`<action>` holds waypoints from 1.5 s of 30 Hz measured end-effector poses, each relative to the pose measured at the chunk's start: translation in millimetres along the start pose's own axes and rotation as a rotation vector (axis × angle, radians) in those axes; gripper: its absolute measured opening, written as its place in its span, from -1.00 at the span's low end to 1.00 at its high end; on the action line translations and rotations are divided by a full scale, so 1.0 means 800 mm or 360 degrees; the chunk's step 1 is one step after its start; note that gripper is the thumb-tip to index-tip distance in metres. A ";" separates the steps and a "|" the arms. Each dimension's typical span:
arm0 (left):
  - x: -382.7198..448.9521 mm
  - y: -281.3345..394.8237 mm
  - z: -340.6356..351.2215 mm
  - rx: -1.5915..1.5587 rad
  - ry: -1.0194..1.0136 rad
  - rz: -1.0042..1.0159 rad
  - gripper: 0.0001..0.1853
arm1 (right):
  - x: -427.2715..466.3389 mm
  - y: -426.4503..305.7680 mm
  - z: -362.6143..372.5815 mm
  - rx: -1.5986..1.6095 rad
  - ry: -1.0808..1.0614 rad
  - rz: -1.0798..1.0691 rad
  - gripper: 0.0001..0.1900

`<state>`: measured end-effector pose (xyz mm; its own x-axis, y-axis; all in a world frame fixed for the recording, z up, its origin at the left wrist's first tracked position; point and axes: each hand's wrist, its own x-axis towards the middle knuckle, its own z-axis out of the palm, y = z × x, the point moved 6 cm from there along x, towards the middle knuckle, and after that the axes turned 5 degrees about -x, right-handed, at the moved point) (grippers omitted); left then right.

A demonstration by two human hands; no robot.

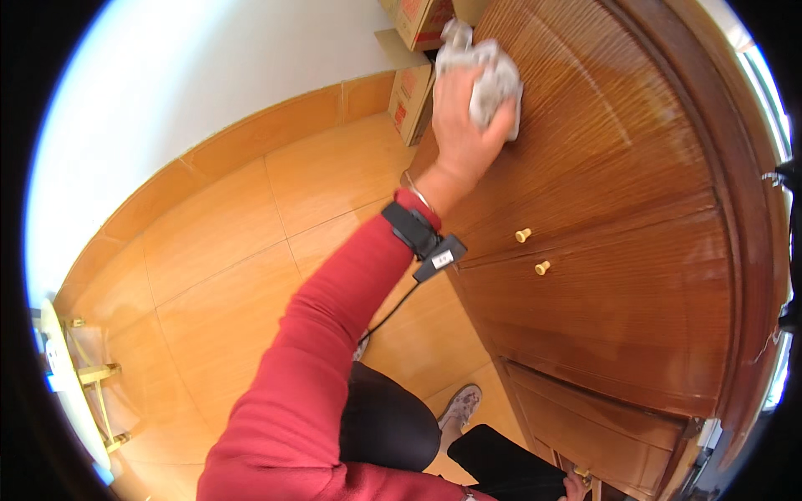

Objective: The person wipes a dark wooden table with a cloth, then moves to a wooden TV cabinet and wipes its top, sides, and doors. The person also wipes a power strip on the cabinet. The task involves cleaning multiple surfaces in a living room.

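My left hand [467, 125], in a red sleeve, grips a crumpled whitish cloth [498, 94] against the upper part of a brown wooden cabinet door [564, 144]. The back of the hand faces me, the thumb on the right. A black strap with a small device [438, 253] and a cable sits on that wrist. Two pale yellow knobs [523, 235] stick out below it, beside the seam between two doors. Only part of my right hand [573, 486] shows, at the bottom edge by another yellow knob [583, 471] and wood edges; its grip is hidden.
Cardboard boxes [410, 103] stand against the white wall [250, 56] beyond the cabinet. Orange tiles [219, 275] cover the floor. A round-edged, yellow-legged piece of furniture [75, 382] is at far left. My black-clad legs [388, 419] and a patterned shoe [462, 404] are near the cabinet base.
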<state>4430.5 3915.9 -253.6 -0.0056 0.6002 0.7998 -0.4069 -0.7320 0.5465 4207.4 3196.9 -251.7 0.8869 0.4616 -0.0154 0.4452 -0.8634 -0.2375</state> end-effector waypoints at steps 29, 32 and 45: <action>-0.357 -0.375 -0.126 -0.0239 0.0093 -0.2168 -0.23 | 0.099 -0.107 -0.026 -0.0093 -0.0153 -0.0034 -0.49; -0.437 -0.310 -0.124 -0.0001 0.0279 -0.2159 -0.19 | 0.096 -0.106 -0.026 -0.0178 -0.0178 -0.0043 -0.48; -0.357 0.000 -0.041 -0.0956 -0.0016 -0.3063 -0.45 | 0.048 -0.083 -0.016 -0.0005 0.0179 -0.0172 -0.51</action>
<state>4402.5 3755.4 -490.1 0.7270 0.3145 -0.6104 -0.0692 0.9180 0.3905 4213.7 3269.4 -224.4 0.8421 0.5261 0.1188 0.5388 -0.8107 -0.2289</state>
